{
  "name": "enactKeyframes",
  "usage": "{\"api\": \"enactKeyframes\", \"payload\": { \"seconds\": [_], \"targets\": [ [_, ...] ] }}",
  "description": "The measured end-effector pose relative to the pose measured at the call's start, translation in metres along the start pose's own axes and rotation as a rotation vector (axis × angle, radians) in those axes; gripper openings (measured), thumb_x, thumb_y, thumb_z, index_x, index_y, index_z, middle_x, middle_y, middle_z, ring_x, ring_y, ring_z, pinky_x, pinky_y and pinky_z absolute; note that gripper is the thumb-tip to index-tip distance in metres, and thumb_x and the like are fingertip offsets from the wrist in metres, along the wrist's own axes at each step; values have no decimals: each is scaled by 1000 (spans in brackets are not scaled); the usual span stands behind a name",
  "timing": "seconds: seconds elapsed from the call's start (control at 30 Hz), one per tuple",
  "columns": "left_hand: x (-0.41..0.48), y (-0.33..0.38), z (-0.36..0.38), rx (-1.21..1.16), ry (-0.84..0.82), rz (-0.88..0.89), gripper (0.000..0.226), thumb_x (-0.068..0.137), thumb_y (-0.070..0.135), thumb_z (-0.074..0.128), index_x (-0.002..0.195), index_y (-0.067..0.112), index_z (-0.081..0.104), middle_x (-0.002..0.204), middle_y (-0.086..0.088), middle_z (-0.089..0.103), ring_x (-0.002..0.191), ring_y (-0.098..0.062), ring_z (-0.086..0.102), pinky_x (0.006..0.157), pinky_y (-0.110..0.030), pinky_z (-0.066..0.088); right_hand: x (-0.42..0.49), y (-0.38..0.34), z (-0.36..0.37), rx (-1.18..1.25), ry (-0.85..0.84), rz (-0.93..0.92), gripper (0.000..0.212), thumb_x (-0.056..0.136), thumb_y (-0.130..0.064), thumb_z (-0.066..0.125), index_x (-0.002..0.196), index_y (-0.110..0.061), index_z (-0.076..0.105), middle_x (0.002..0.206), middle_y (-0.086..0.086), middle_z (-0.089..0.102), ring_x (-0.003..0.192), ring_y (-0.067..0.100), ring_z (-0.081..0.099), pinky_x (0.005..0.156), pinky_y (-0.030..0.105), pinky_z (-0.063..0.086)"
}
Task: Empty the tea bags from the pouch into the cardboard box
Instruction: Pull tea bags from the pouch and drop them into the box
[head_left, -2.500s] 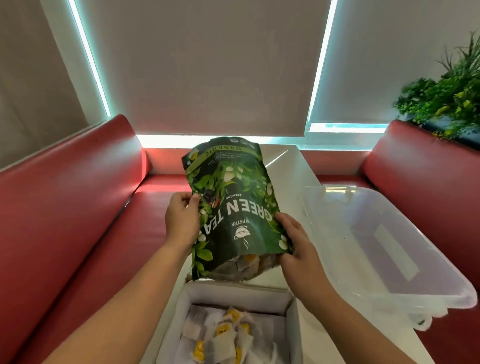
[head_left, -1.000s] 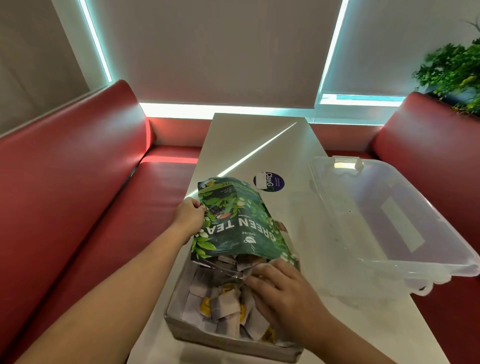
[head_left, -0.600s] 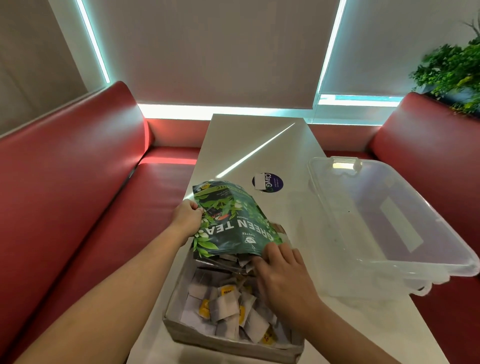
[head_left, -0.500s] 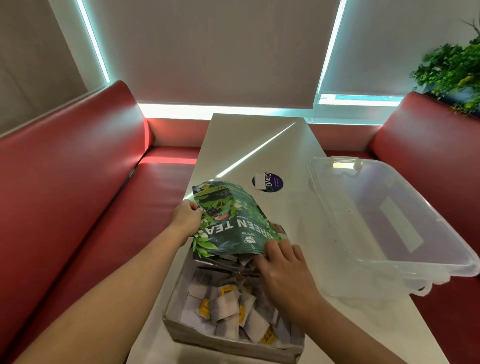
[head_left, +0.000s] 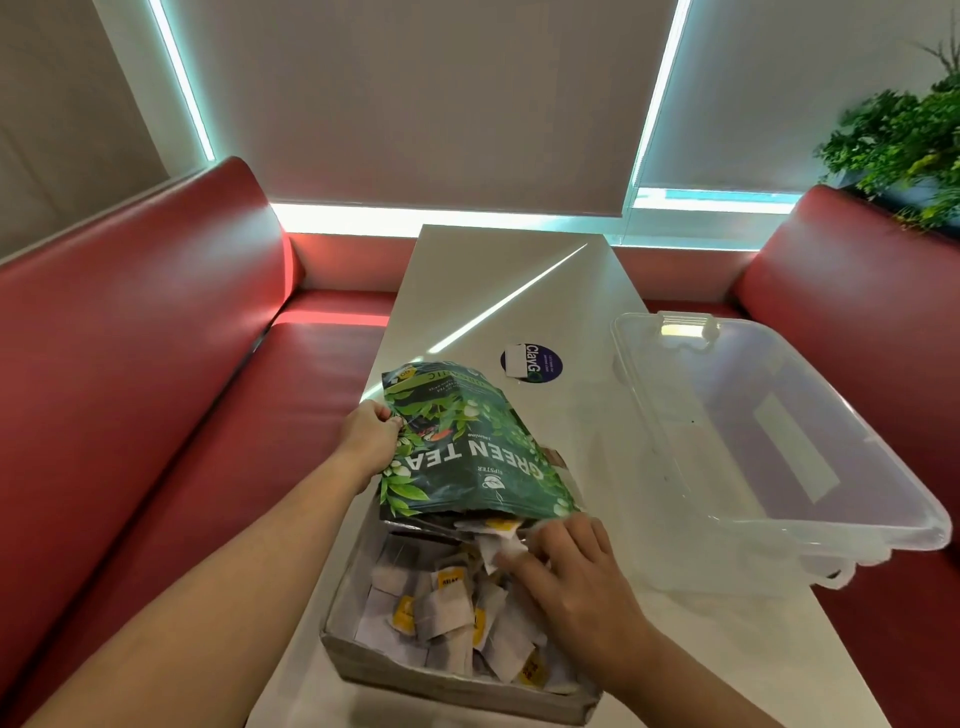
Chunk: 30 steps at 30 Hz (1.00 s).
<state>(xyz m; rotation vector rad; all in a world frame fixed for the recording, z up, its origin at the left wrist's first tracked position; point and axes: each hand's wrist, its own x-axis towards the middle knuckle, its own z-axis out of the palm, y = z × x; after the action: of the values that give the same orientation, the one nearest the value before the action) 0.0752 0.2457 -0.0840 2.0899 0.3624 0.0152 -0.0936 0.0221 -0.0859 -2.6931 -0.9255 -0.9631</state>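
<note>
The left hand (head_left: 370, 441) is gripping the pouch (head_left: 467, 457) at its far edge, now lowered onto the cardboard box (head_left: 457, 678). The right hand (head_left: 571, 571) has left the pouch side; its fingers (head_left: 561, 538) are pinching tea bags (head_left: 441, 600) at the mouth, probably dragging out the last ones.

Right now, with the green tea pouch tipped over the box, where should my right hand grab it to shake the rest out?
Probably the pouch by its right edge near the sealed end, coming from the right, opposite the left hand. Its open mouth points down into the cardboard box, so a high grip leaves it free.
</note>
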Motion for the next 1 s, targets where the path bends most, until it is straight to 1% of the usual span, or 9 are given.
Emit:
{"api": "enactKeyframes", "payload": {
  "seconds": [0.13, 0.27, 0.4, 0.5, 0.6, 0.7, 0.8, 0.9, 1.0],
  "targets": [
    [0, 1, 0, -3, -6, -1, 6, 92, 16, 54, 89, 12, 52, 90, -8, 54, 80, -23, 49, 65, -28, 37, -14, -7, -10, 82, 15, -56, 12, 94, -25, 54, 92, -19, 64, 83, -1, 44, 74, 19, 42, 66, 29, 34],
    [0, -1, -1, -12, -14, -1, 9, 92, 16, 54, 84, 14, 50, 86, -7, 53, 78, -23, 48, 65, -29, 37, -23, -1, -4, 66, -245, -103, 7, 88, -37, 60, 87, -31, 58, 80, -5, 44, 75, 17, 39, 63, 30, 37],
    [0, -3, -1, -16, -17, -2, 12, 92, 16, 54, 82, 16, 49, 83, -7, 53, 76, -23, 48, 66, -30, 38, -18, 5, -8, 213, -152, 109, 15, 85, -37, 64, 92, -28, 53, 82, -4, 47, 76, 16, 43, 65, 27, 38],
    [0, -3, -1, -13, -17, -4, 13, 92, 16, 54, 80, 17, 49, 84, -6, 53, 76, -24, 48, 65, -30, 37, -4, 8, -6, 136, -116, 217, 27, 79, -40, 66, 99, -22, 59, 85, -1, 50, 80, 16, 42, 68, 27, 40],
    [0, -2, -1, -14, -13, -2, 16, 92, 15, 54, 77, 18, 48, 85, -7, 53, 76, -24, 48, 65, -29, 37, 4, 7, 3, 81, -155, 190, 25, 78, -40, 65, 95, -23, 61, 85, -1, 47, 79, 17, 40, 65, 29, 40],
    [1, -4, 0, -7, -13, -2, 17, 92, 16, 54, 77, 18, 48, 82, -6, 53, 75, -24, 48, 62, -29, 37, 3, 2, 5, 117, -85, 154, 11, 83, -25, 64, 80, -18, 57, 79, 1, 45, 73, 19, 40, 60, 32, 40],
    [3, -6, 0, -7, -13, -1, 9, 93, 16, 54, 84, 15, 51, 84, -6, 53, 76, -23, 48, 60, -28, 35, -4, 0, -5, 166, -39, 45, 17, 87, -18, 59, 73, -14, 52, 74, 3, 46, 67, 22, 39, 58, 32, 35],
    [3, -6, 0, 4, -7, -1, 6, 92, 17, 55, 89, 13, 53, 85, -6, 54, 77, -23, 49, 63, -28, 37, -15, 6, -12, 145, -161, -59, 15, 90, -24, 58, 77, -17, 55, 76, 0, 48, 69, 20, 40, 60, 30, 35],
    [2, -6, 0, 5, -11, -1, 6, 92, 17, 54, 89, 13, 52, 85, -6, 54, 76, -23, 49, 59, -28, 35, -24, 14, -12, 143, -293, -4, 14, 86, -39, 61, 85, -25, 59, 84, -4, 47, 79, 15, 40, 66, 25, 36]
  ]
}}
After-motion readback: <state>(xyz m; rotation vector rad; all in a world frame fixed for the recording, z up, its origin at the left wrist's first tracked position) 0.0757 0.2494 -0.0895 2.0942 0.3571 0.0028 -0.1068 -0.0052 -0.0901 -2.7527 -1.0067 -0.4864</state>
